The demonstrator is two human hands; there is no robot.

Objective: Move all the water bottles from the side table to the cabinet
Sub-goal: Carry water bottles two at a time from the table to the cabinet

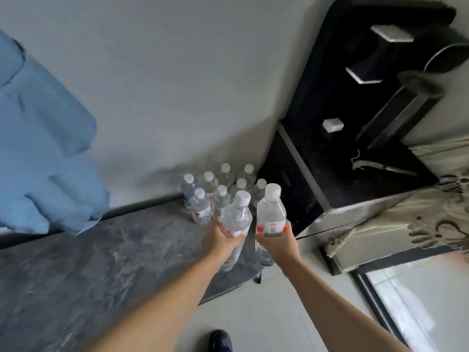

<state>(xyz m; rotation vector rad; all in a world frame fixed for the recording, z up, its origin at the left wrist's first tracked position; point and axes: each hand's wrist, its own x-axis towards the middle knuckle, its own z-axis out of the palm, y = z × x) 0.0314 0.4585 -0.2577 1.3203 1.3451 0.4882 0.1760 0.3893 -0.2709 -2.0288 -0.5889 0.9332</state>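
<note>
now | left grip (pixel 223 237) holds clear ribbed bottle (pixel 236 217) | right grip (pixel 276 240) holds smooth bottle (pixel 271 212)

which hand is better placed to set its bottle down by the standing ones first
Left. The left hand holds its bottle right beside the standing bottles; the right hand is farther off.

This looks like a lived-in room of a home. A blue cloth (pixel 43 138) hangs on the plain wall (pixel 177 72). Water bottles (pixel 218 189) crowd a marbled grey counter (pixel 101 255) beside a black cabinet (pixel 355 123).
</note>
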